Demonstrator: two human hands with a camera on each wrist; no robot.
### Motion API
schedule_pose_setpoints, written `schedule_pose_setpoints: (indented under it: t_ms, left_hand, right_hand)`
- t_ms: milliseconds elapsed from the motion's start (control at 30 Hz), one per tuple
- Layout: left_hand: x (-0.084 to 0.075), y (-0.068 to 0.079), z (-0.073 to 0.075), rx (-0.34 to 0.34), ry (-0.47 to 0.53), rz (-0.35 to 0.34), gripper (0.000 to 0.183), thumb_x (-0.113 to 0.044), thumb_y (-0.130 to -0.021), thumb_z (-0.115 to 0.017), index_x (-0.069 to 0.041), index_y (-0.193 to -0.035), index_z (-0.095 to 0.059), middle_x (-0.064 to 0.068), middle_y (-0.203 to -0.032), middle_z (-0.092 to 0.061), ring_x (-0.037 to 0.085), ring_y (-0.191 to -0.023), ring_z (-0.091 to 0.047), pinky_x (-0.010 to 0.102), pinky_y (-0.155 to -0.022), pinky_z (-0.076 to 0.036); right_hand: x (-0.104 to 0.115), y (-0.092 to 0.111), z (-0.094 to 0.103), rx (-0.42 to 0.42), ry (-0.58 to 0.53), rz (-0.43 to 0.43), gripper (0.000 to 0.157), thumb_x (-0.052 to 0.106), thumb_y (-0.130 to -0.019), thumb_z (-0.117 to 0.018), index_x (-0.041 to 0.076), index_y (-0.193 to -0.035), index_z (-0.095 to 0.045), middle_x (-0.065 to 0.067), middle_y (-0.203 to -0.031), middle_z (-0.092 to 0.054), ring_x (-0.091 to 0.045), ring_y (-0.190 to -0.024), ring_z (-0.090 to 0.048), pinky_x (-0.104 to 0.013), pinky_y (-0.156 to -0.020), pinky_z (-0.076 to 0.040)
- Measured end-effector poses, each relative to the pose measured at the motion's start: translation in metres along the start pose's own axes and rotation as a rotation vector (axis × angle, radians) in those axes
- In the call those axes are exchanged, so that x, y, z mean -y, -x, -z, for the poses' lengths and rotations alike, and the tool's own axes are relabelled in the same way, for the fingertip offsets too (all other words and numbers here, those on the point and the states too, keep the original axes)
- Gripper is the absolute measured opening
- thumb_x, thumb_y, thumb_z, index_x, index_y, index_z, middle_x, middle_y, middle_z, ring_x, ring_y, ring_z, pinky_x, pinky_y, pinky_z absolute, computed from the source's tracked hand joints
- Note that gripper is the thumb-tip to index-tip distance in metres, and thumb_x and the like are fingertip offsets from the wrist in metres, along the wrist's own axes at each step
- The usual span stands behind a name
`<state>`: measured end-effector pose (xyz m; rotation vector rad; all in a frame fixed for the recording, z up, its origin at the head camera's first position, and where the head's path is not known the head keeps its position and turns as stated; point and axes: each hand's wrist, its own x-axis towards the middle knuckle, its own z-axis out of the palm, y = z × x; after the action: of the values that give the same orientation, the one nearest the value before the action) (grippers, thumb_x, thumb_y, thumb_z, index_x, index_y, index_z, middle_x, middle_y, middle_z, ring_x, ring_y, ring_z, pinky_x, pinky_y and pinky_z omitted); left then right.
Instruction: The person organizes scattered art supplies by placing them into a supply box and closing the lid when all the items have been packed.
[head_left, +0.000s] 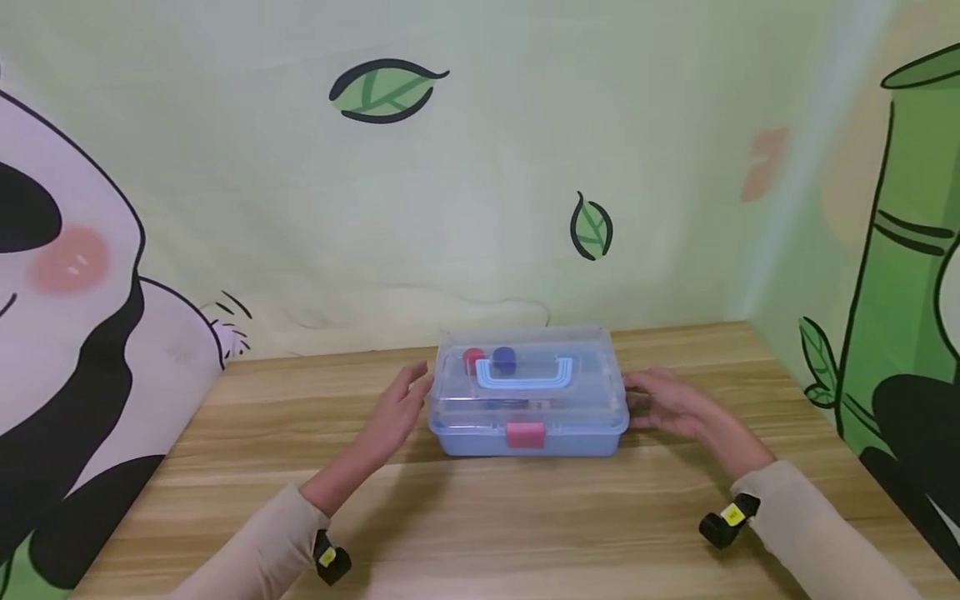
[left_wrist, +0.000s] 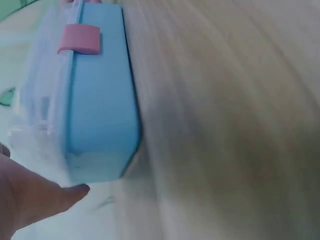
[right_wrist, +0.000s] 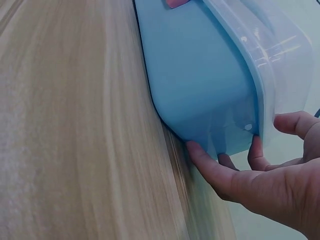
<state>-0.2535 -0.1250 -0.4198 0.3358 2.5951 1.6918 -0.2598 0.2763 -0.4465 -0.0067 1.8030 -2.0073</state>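
A storage box (head_left: 465, 444) with a light blue base and clear lid stands on the wooden table, its lid down. On its front is a pink latch (head_left: 525, 435); a pale blue handle (head_left: 525, 384) lies on top. Through the lid show a red round piece (head_left: 473, 357) and a dark blue one (head_left: 505, 360). My left hand (head_left: 393, 412) is at the box's left end, fingers extended; in the left wrist view a fingertip (left_wrist: 77, 192) is right by the corner. At the right end, my right hand (right_wrist: 270, 182) touches the base with loosely bent fingertips, thumb beside the lid rim.
The wooden tabletop (head_left: 525, 525) runs back to a wall covering (head_left: 480, 208) printed with leaves, a panda and bamboo. The box stands close to the rear edge. Each sleeve carries a small black camera, one at the left wrist (head_left: 332, 560) and one at the right (head_left: 723, 525).
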Motion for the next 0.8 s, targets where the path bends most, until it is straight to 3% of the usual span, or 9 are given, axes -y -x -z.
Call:
schedule_pose_setpoints:
  t_ms: [67,167,300,467,633,700,800]
  left_hand:
    - [0.008,-0.002,-0.001,0.021,0.160,0.086,0.055,-0.028,-0.110,-0.037,0.007,-0.152,-0.032,0.028,-0.156,-0.035,0.045,-0.142,-0.039,0.053,-0.115,-0.035]
    - [0.014,-0.002,-0.005,0.049,0.344,0.142,0.052,-0.024,-0.111,-0.031,0.010,-0.150,-0.034,0.029,-0.155,-0.036,0.046,-0.142,-0.038,0.053,-0.114,-0.036]
    - [0.014,0.004,-0.010,0.056,0.425,0.163,0.049,-0.021,-0.110,-0.028,0.009,-0.145,-0.042,0.026,-0.151,-0.043,0.042,-0.139,-0.044,0.050,-0.111,-0.041]
    - [0.011,0.015,-0.011,0.050,0.416,0.148,0.049,-0.020,-0.109,-0.027,0.009,-0.145,-0.044,0.025,-0.148,-0.047,0.041,-0.139,-0.044,0.050,-0.111,-0.042]
    - [0.009,0.019,-0.010,0.066,0.384,0.132,0.050,-0.022,-0.110,-0.027,0.008,-0.145,-0.044,0.025,-0.149,-0.047,0.042,-0.140,-0.043,0.052,-0.111,-0.040]
    - [0.008,0.016,-0.008,0.065,0.313,0.135,0.050,-0.024,-0.110,-0.028,0.008,-0.145,-0.043,0.025,-0.148,-0.047,0.043,-0.139,-0.044,0.052,-0.111,-0.041]
    - [0.005,0.008,-0.002,0.031,0.108,0.065,0.045,-0.025,-0.109,-0.037,0.004,-0.144,-0.046,0.023,-0.147,-0.049,0.042,-0.135,-0.050,0.054,-0.109,-0.043]
  right_hand:
    - [-0.001,-0.001,0.000,-0.001,0.001,0.002,0.025,0.015,-0.102,-0.052,0.000,-0.117,-0.065,-0.017,-0.137,-0.045,-0.028,-0.118,-0.054,-0.046,-0.100,-0.051]
    - [-0.002,-0.003,0.000,0.003,0.003,0.008,0.026,0.016,-0.102,-0.052,-0.001,-0.118,-0.064,-0.017,-0.138,-0.044,-0.030,-0.120,-0.053,-0.047,-0.100,-0.051]
    - [-0.003,-0.004,-0.001,0.011,0.005,0.010,0.029,0.017,-0.103,-0.052,-0.002,-0.121,-0.064,-0.018,-0.137,-0.045,-0.030,-0.120,-0.053,-0.047,-0.099,-0.051]
    - [-0.005,-0.006,-0.003,0.025,-0.012,0.013,0.031,0.018,-0.104,-0.053,-0.003,-0.126,-0.061,-0.018,-0.139,-0.044,-0.030,-0.118,-0.054,-0.047,-0.098,-0.052]
    - [-0.003,-0.005,-0.002,0.035,-0.041,0.019,0.022,0.015,-0.104,-0.052,0.002,-0.115,-0.066,-0.015,-0.132,-0.046,-0.028,-0.113,-0.054,-0.045,-0.095,-0.054]
    - [-0.002,-0.004,0.000,0.029,-0.045,0.017,0.021,0.015,-0.104,-0.052,0.004,-0.112,-0.068,-0.015,-0.131,-0.045,-0.028,-0.113,-0.053,-0.045,-0.095,-0.054]
    - [0.000,0.001,-0.001,0.012,0.051,0.039,0.037,0.017,-0.106,-0.048,-0.005,-0.136,-0.053,-0.023,-0.143,-0.040,-0.036,-0.125,-0.049,-0.048,-0.101,-0.051]
